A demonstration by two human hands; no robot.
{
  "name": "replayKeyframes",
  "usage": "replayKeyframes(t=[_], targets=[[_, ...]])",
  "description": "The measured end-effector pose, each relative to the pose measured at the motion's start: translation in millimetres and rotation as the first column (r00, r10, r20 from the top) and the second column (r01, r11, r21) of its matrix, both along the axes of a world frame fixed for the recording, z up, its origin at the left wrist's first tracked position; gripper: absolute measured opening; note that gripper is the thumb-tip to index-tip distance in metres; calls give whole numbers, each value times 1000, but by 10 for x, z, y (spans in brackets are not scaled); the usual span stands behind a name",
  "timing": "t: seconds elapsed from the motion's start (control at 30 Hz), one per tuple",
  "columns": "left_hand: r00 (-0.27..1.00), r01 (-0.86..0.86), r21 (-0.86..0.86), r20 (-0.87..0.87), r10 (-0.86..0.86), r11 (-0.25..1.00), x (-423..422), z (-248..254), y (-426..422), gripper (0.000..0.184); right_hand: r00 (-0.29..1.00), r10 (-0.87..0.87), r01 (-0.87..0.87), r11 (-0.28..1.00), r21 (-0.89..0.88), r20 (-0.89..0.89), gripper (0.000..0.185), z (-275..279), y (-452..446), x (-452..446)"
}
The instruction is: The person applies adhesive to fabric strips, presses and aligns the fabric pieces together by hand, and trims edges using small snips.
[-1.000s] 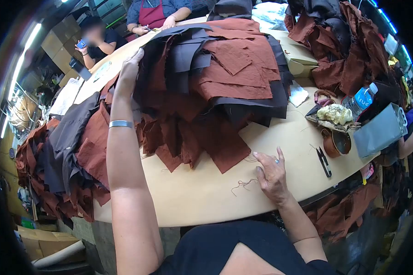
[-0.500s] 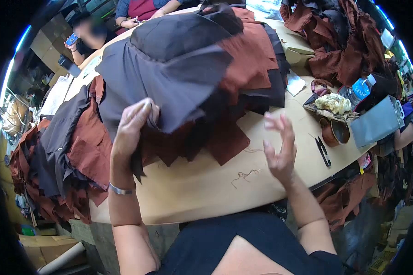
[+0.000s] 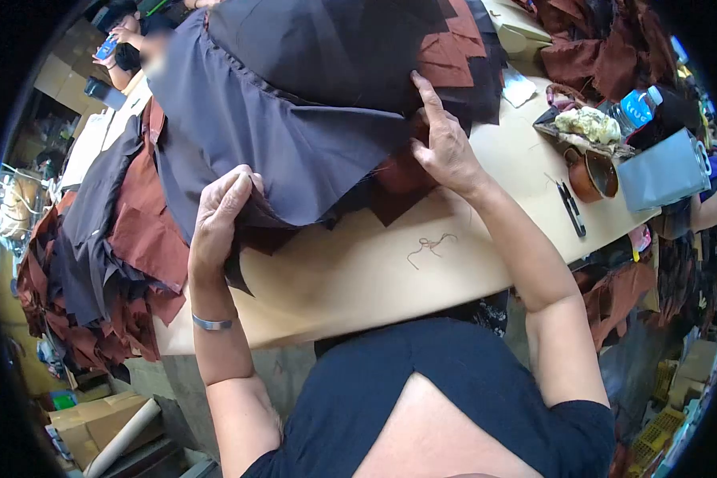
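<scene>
Apparently you're mid-spread on the dark cloth [image 3: 271, 143], draped over brown pieces [image 3: 452, 57] on the table [image 3: 334, 279] — left hand [image 3: 221, 209] pinching its near edge, right hand [image 3: 448, 151] fingers apart at its right side, grip unclear — next move likely calls for a surer hold there

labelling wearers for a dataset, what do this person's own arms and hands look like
The left hand and right hand wear no gloves. A silver-coloured bracelet sits on the left arm, just below the wrist. Short, dark sleeves end above the elbows.
</scene>
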State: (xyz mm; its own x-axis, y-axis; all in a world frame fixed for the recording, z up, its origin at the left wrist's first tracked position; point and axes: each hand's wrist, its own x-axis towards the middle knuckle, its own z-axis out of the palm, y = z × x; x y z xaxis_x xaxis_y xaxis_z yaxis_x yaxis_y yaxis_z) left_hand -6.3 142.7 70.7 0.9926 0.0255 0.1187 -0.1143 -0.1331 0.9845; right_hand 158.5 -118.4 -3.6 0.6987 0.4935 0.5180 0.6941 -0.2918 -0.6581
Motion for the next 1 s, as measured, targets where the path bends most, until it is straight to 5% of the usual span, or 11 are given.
replayKeyframes(t=[0.13,0.2,0.3,0.4,0.53,0.6,0.73,0.87,0.9,0.93,1.0], targets=[[983,100,403,-181,-28,910,-233,191,166,34,932,160,-131,985,109,-326,87,453,-309,-373],[961,24,917,-131,244,398,-290,229,10,25,932,206,-158,971,177,-298,87,441,-411,-536],[951,-300,820,298,84,488,-114,285,-492,19,965,184,-179,983,42,-185,87,430,-463,-756],[791,-341,770,545,-278,540,329,243,-913,29,977,186,-189,982,-24,-100,86,513,-447,-921],[835,308,878,-65,-547,366,628,34,-1023,32,971,79,-67,996,63,-224,87,579,-619,-1038],[856,112,942,69,-513,315,573,-76,-913,30,984,17,-8,999,49,-179,86,626,-802,-1016],[891,-60,719,351,-287,693,344,-115,-454,47,930,7,91,965,248,-367,85,749,-1051,-1008],[968,-242,861,248,47,447,97,-152,-311,38,924,22,50,982,180,-382,81,635,-1029,-1003],[911,-407,830,399,105,381,98,-45,-411,33,923,55,18,982,187,-381,81,634,-1021,-997],[812,-558,749,581,51,358,146,19,-485,29,923,66,14,979,205,-378,82,654,-986,-1021],[778,-389,657,610,-152,646,233,142,-814,24,921,92,-1,972,236,-377,82,724,-905,-1094]])
